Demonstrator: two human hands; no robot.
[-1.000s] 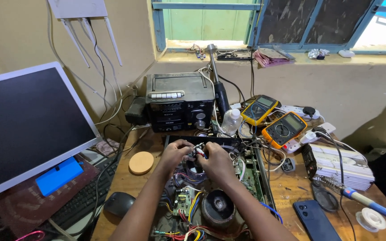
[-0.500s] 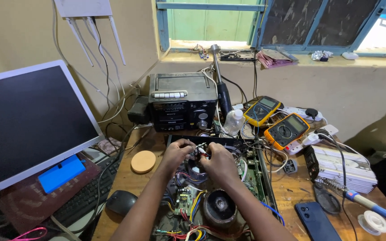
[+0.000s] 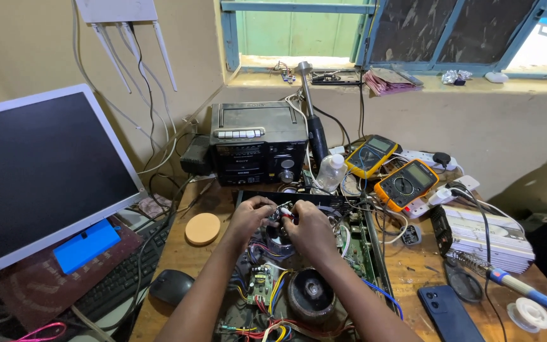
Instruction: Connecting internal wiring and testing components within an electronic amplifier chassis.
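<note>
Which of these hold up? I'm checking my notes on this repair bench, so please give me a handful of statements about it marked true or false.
1. Both hands, the left hand and the right hand, meet over the opened chassis. True.
2. The monitor shows a bright picture. False: its screen is dark.
3. Two yellow multimeters lie right of the black cassette radio. True.
4. The round wooden disc rests on the keyboard. False: it lies on the bare wooden table.
5. The soldering iron is in the right hand. False: it lies at the table's right edge.
</note>
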